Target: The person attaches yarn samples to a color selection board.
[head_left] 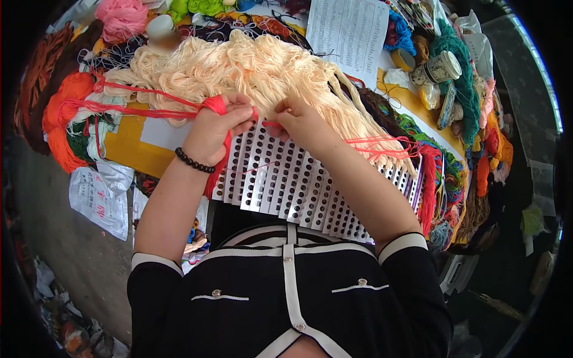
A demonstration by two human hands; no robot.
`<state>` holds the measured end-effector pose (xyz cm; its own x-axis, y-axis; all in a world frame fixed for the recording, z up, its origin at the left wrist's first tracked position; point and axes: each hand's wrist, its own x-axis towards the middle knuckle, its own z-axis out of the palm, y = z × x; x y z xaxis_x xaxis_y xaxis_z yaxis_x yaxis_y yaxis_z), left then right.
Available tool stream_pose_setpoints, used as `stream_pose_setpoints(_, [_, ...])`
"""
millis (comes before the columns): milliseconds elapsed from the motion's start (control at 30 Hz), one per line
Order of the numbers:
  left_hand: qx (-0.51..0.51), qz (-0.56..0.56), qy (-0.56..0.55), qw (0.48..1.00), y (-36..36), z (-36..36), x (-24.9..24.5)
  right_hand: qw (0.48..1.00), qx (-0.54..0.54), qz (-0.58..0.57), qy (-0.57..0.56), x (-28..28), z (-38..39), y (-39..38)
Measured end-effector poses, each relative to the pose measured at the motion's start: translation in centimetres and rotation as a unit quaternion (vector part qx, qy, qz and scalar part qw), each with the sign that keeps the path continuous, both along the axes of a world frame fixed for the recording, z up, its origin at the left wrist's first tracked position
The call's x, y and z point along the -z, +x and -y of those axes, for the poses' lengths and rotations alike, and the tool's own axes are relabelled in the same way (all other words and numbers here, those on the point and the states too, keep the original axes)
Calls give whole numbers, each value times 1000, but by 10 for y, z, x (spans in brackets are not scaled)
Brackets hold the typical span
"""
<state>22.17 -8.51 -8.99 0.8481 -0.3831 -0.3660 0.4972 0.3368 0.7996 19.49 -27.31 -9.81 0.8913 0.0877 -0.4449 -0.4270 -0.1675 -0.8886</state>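
Coral-red embroidery thread [213, 105] loops over my left hand [222, 124], and a length hangs down past the wrist. The fingers of that hand are closed, pinching the thread near their tips. My right hand [296, 122] is closed too, with a short red end [271, 124] between thumb and finger. A small gap separates the two hands. Below them lie overlapping white strips punched with rows of holes [286, 185]. Just beyond my hands spreads a big heap of cream thread [239, 65]. Red strands [382, 145] cross the strips beside my right forearm.
An orange-red skein [62, 119] hangs at the table's left edge, with a printed white bag [101, 200] below. At the back are a pink skein [121, 19], a white cup [162, 28] and a printed sheet [348, 36]. A jar [439, 67] and teal thread [462, 71] stand right.
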Motion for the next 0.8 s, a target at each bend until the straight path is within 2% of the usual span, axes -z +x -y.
stream_pose_setpoints(67, [17, -23, -29, 999, -2, 9, -2, 1000, -2, 11, -23, 2, -1, -1])
stream_pose_setpoints(100, [53, 51, 66, 995, -4, 14, 7, 1000, -6, 12, -23, 1, 0, 0])
stream_pose_setpoints(133, [91, 123, 160, 975, -5, 18, 13, 996, 26, -25, 76, 1, 4, 1])
stream_pose_setpoints(167, [141, 162, 200, 956, -6, 19, 11, 981, 58, -61, 175, 0, 6, 1])
stream_pose_setpoints(200, [141, 163, 201, 956, -6, 16, 17, 981, 59, -60, 176, -1, 6, 2])
stream_pose_setpoints(267, [112, 342, 278, 890, -3, 3, 34, 994, 18, -53, 98, -3, 3, 1])
stream_pose_setpoints(300, [35, 313, 348, 883, 2, -6, 29, 993, 19, -53, 102, -1, 2, 1])
stream_pose_setpoints(367, [-75, 302, 418, 853, 16, -29, 23, 998, -50, -6, -34, 4, 0, 2])
stream_pose_setpoints(400, [-104, 236, 373, 891, 22, -43, 16, 998, -50, -5, -32, 5, -1, 2])
stream_pose_setpoints(433, [-133, 151, 282, 938, 27, -62, 9, 996, -60, 13, -72, 5, -1, 2])
stream_pose_setpoints(467, [-116, 154, 247, 950, 36, -89, 5, 991, -69, 29, -111, 5, -2, 2])
stream_pose_setpoints(500, [-150, 166, 182, 957, 39, -112, -3, 991, -67, 29, -109, 6, -2, 1])
stream_pose_setpoints(567, [-188, 161, -57, 967, 47, -167, -12, 988, -78, 34, -128, 6, -2, 3])
stream_pose_setpoints(600, [-293, 154, 4, 944, 45, -169, -26, 988, -78, 36, -127, 7, -3, 2])
stream_pose_setpoints(667, [-380, 98, 57, 918, 37, -167, -37, 982, -73, 59, -165, 9, -5, -2])
stream_pose_setpoints(700, [-381, 101, 57, 917, 26, -159, -38, 982, -74, 62, -164, -1, -10, -7])
stream_pose_setpoints(767, [-270, -8, 103, 957, -2, -143, -25, 970, -23, 124, -209, -25, -24, -22])
stream_pose_setpoints(800, [-139, 85, 57, 985, -14, -146, -1, 970, -25, 123, -208, -30, -33, -28])
